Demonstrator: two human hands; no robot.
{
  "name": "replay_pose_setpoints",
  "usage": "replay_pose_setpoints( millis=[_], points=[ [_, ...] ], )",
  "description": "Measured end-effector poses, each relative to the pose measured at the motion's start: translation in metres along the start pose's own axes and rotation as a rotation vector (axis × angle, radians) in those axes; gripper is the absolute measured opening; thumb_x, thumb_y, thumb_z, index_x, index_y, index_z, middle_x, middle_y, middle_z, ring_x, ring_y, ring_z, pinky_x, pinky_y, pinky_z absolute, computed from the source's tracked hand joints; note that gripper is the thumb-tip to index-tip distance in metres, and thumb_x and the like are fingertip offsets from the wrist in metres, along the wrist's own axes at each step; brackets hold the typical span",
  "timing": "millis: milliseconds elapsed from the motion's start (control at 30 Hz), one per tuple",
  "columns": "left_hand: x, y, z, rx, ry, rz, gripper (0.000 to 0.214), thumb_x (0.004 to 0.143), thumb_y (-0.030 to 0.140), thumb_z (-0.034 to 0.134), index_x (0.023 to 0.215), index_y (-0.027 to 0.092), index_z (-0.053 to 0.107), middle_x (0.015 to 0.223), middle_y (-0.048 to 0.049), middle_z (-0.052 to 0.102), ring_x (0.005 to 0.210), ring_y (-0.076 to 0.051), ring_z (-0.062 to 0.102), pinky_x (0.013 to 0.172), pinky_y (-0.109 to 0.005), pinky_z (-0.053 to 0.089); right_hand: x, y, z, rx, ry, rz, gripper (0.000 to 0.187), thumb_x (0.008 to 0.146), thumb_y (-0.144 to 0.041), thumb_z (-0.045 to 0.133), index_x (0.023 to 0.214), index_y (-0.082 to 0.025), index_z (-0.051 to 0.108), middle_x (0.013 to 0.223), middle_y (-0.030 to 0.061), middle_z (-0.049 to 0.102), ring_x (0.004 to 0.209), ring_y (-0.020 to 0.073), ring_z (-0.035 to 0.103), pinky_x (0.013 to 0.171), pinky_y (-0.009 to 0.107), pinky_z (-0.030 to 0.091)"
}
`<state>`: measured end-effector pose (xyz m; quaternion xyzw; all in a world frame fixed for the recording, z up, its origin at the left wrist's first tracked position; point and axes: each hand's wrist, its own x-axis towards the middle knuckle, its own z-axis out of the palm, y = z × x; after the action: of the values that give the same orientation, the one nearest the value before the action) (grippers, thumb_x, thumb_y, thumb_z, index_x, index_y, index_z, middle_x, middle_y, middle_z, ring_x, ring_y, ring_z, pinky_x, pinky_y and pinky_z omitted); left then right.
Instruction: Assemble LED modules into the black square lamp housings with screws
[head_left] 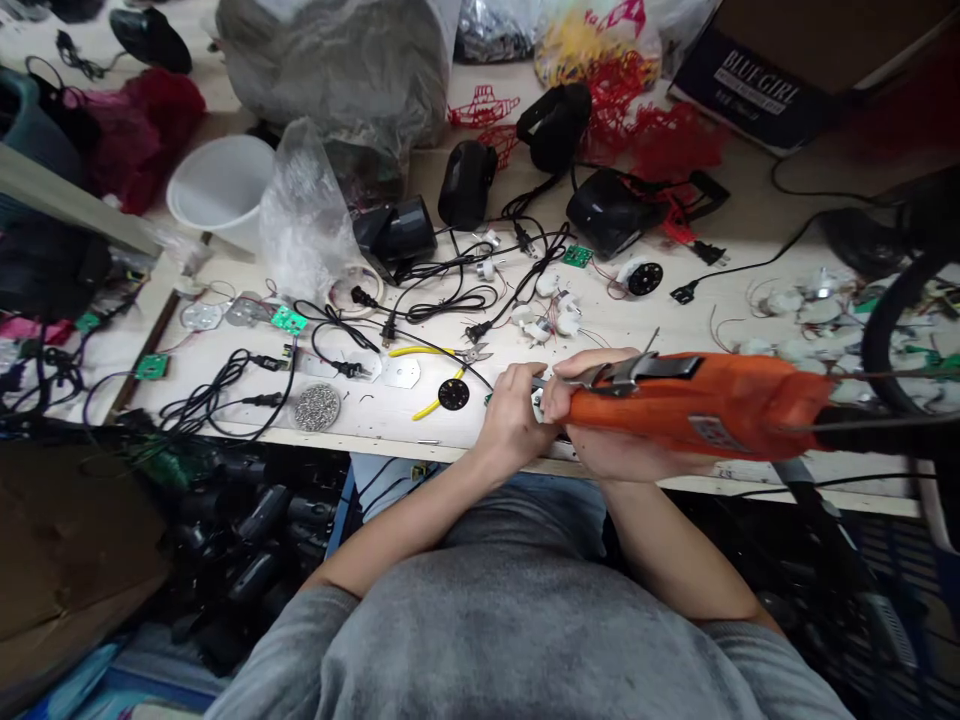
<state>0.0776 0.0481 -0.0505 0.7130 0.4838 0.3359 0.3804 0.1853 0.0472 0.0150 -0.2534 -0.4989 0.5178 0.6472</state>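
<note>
My right hand (615, 445) is wrapped round the body of an orange electric screwdriver (705, 405), which lies nearly level with its tip pointing left. My left hand (514, 420) is closed at the tool's tip, pinching a small part I cannot make out, close to the front edge of the workbench (390, 425). Just left of my hands lie yellow-handled cutters (439, 375) and a small black disc (454, 393).
Black power cords (442, 290), green circuit boards (289, 320), small white motors (551, 310) and black housings (611, 210) litter the bench. A white bowl (221, 190) and plastic bags stand at the back left. A pile of screws (317, 407) lies near the front edge. Black parts fill a bin below.
</note>
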Motion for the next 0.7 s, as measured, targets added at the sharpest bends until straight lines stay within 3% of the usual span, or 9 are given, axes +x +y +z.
replay_pose_setpoints(
  millis=[133,300,467,600,700],
  points=[
    [-0.001,0.000,0.001,-0.020,0.034,-0.003,0.066,0.066,0.010,0.073,0.128,0.018,0.053,0.122,-0.0115,0.064,0.114,-0.030,0.061,0.097,-0.043,0.051,0.000,0.001,-0.001,-0.045,0.040,0.008,0.071,0.074,-0.086,0.045,0.101,-0.028,0.078,0.062,0.0038,0.061,0.053,0.0247,0.057,0.063,0.049,0.055],
    [-0.002,0.005,-0.001,-0.012,0.052,-0.047,0.059,0.064,0.009,0.075,0.120,0.018,0.057,0.116,-0.0097,0.066,0.110,-0.028,0.063,0.095,-0.040,0.052,0.012,-0.009,0.008,-0.057,0.014,0.077,0.073,0.074,-0.088,0.043,0.096,-0.029,0.079,0.057,0.0036,0.060,0.044,0.0205,0.050,0.040,0.036,0.038],
    [-0.002,0.011,-0.004,-0.024,0.086,-0.152,0.051,0.064,0.011,0.077,0.110,0.019,0.057,0.107,-0.0047,0.069,0.101,-0.025,0.067,0.088,-0.037,0.054,0.024,-0.007,0.010,-0.035,0.000,0.141,0.089,0.071,-0.097,0.030,0.095,-0.026,0.078,0.051,0.0026,0.056,0.038,0.0179,0.044,0.038,0.034,0.034],
    [-0.002,0.010,-0.005,-0.016,0.089,-0.176,0.056,0.060,0.011,0.081,0.110,0.020,0.056,0.104,-0.0031,0.070,0.098,-0.024,0.067,0.084,-0.035,0.053,0.029,0.002,0.001,0.028,-0.121,0.202,0.085,0.066,-0.097,0.045,0.094,-0.023,0.076,0.055,0.0029,0.061,0.039,0.0179,0.049,0.041,0.036,0.042],
    [-0.003,0.007,-0.004,-0.016,0.086,-0.182,0.054,0.061,0.013,0.082,0.107,0.020,0.055,0.100,-0.0027,0.070,0.093,-0.023,0.068,0.080,-0.034,0.053,0.033,0.006,-0.003,0.088,-0.180,0.284,0.087,0.066,-0.097,0.045,0.096,-0.021,0.076,0.056,0.0037,0.063,0.038,0.0182,0.052,0.037,0.033,0.041]
  ],
)
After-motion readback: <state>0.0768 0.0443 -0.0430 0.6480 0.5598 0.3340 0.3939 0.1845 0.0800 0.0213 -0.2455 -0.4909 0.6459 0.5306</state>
